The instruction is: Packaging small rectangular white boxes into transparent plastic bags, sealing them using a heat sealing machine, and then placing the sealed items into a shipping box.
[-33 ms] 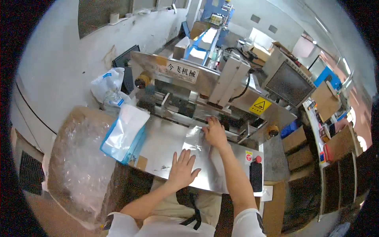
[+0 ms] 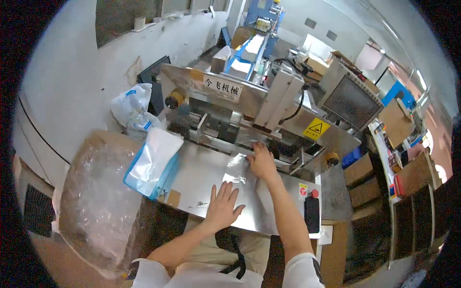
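Observation:
A clear, shiny plastic film bag [image 2: 236,168] lies flat on the steel worktop [image 2: 197,165], its far end reaching to the machine's slot. My right hand [image 2: 262,163] rests at the bag's far right edge, fingers stretched toward the machine [image 2: 230,126]. My left hand [image 2: 224,206] lies flat with fingers spread, its fingertips at the bag's near edge. Neither hand is gripping anything. Whether the far end of the bag sits inside the slot is hard to make out.
At left, a stack of clear bags [image 2: 152,161] rests in a blue wrapper. Beside it stands a carton [image 2: 103,201] lined with crumpled clear plastic. A red button [image 2: 314,193] and a black phone-like slab [image 2: 311,215] sit on the right edge. A monitor [image 2: 353,102] stands behind.

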Demonstrator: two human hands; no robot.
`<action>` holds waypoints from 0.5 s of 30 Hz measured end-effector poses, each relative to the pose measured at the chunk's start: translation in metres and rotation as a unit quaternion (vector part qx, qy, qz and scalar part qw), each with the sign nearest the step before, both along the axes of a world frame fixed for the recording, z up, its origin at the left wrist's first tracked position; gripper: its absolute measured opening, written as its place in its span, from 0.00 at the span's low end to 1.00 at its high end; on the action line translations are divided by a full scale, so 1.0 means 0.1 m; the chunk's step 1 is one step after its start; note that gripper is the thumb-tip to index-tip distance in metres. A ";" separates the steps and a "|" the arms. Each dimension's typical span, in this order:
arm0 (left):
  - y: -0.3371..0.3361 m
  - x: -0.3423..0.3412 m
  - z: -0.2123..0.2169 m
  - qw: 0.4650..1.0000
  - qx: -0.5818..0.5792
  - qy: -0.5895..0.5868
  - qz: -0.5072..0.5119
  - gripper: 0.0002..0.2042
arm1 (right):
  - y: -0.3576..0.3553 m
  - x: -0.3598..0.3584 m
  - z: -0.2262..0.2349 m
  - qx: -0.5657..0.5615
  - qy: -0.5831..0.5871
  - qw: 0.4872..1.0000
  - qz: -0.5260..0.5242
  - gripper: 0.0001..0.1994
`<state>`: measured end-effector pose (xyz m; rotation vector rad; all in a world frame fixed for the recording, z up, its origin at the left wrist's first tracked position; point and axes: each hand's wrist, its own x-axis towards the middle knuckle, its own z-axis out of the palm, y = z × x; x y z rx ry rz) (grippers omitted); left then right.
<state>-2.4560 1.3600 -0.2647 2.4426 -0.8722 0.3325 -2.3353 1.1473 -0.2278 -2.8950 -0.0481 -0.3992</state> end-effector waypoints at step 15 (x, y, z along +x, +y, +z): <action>0.01 -0.01 0.01 0.993 -0.097 0.038 0.051 0.37 | -0.09 0.13 0.23 -0.076 -0.070 0.995 -0.003 0.20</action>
